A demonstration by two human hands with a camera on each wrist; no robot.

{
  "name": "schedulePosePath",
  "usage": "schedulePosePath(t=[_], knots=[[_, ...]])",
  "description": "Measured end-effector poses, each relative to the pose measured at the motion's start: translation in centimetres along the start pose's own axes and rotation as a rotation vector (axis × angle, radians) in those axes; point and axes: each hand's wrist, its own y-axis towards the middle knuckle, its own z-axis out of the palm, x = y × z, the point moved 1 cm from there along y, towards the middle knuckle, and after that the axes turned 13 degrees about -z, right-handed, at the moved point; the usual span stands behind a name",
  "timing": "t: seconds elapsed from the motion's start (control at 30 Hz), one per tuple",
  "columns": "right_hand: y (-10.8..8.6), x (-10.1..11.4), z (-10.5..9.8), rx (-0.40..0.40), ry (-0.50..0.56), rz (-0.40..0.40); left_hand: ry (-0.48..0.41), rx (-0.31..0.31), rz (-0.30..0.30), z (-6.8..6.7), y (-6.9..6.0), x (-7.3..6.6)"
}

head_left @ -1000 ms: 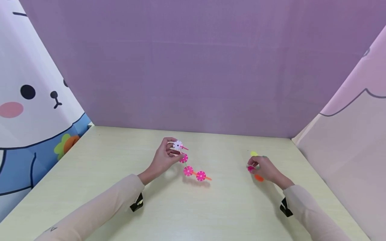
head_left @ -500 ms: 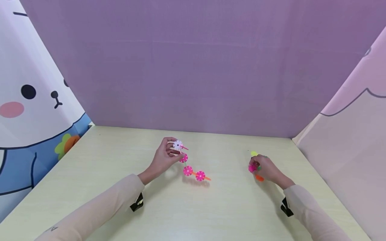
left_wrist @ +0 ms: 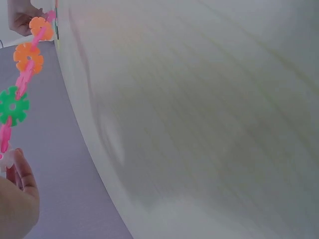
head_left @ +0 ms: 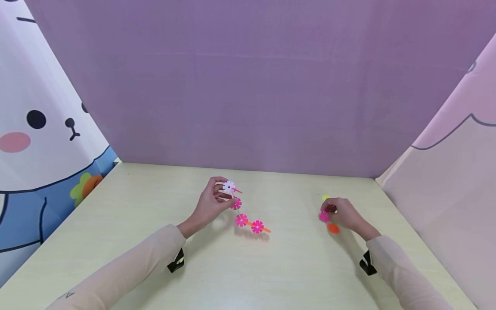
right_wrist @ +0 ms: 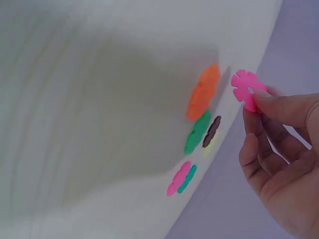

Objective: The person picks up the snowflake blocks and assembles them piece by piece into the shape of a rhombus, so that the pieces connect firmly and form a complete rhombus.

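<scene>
Right hand (head_left: 344, 214): thumb and fingertips are pinching a bright pink, slotted, flower-shaped plastic disc (right_wrist: 244, 88) by its rim.
Pink disc's place: it is sitting in those fingers over the right part of the pale, wood-look tabletop (head_left: 294, 267), seemingly clear of the surface.
Rim grip: the far slots are showing uncovered, a sound hold in my judgement; squeezing harder would probably be bending so thin a piece.
Discs by the right hand: flat flower shapes in orange (right_wrist: 203, 93), green (right_wrist: 198, 133), dark brown (right_wrist: 212, 132), pink (right_wrist: 178, 179) and teal (right_wrist: 187, 179) are lying close together; lifting straight up is likely safer than dragging, which could be scattering them.
Left hand (head_left: 208, 204): fingers are gripping the upper end of a multicoloured chain of interlocked flower-shaped discs (head_left: 241, 220), near its white disc (head_left: 229, 187).
Chain's joints: a light, steady hold is probably serving best, since tugging could be parting them; whether the lower end is touching the tabletop, I cannot tell.
</scene>
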Motion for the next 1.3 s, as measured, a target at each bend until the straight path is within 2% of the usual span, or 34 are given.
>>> schedulePosePath(t=[0.17, 0.43, 0.57, 0.77, 1.3], knots=[[0.7, 0.5, -0.2, -0.065, 0.05, 0.025, -0.004, 0.004, 0.002, 0.0, 0.0, -0.1], [1.8, 1.5, 0.7, -0.149, 0.271, 0.037, -0.001, 0.006, -0.005, 0.1, 0.0, 0.0], [2.4, 2.3, 1.4, -0.15, 0.38, 0.086, -0.004, 0.015, 0.013, 0.1, 0.1, 0.1], [3.5, 3.8, 2.5, -0.158, 0.454, 0.13, -0.017, 0.024, 0.02, 0.3, 0.0, 0.0], [7.3, 8.1, 5.6, -0.171, 0.61, 0.074, -0.013, 0.032, 0.004, 0.6, -0.1, -0.1]])
